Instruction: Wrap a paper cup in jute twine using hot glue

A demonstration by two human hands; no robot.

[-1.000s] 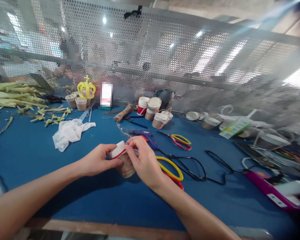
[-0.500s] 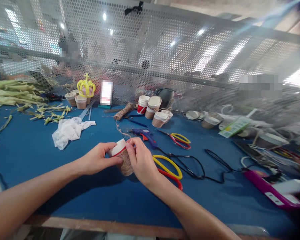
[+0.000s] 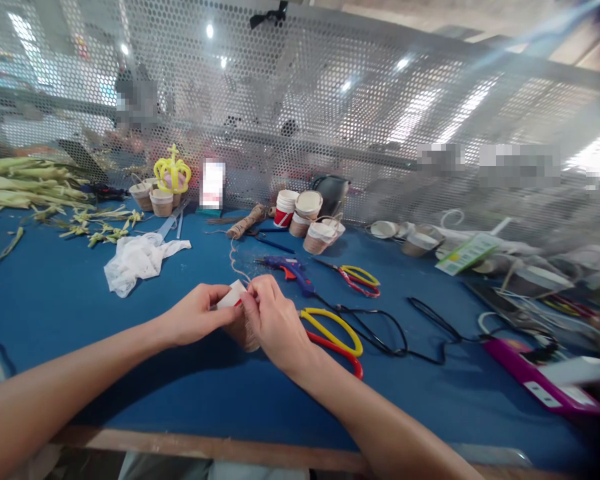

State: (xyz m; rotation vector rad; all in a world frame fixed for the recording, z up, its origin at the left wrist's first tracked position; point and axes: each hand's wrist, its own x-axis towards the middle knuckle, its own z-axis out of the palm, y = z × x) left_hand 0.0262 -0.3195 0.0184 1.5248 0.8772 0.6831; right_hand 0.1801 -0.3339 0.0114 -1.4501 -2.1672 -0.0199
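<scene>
A small paper cup (image 3: 231,297), white at its upper end with a bit of red showing, is wrapped in brown twine lower down. It lies tilted in my left hand (image 3: 195,316), whose thumb and fingers are closed around its side. My right hand (image 3: 276,321) pinches the twine (image 3: 234,257) against the cup near the red band and covers part of the wrapping. That strand runs back to a twine spool (image 3: 247,221) on the blue table. Just beyond my hands lies a blue glue gun (image 3: 290,268). Large scissors (image 3: 337,328) with yellow and red handles rest beside my right wrist.
Smaller scissors (image 3: 357,277) and a black cord (image 3: 380,323) lie right. Behind stand twine-wrapped cups (image 3: 320,237) and a red-white cup (image 3: 285,208). A white cloth (image 3: 135,263), yellow crown (image 3: 173,173) and pale husks (image 3: 25,181) are left. A purple power strip (image 3: 535,380) sits right.
My right hand has shifted slightly left across the cup and its fingers cover more of the red band. The cup has turned a little, and the twine strand now hangs closer to it.
</scene>
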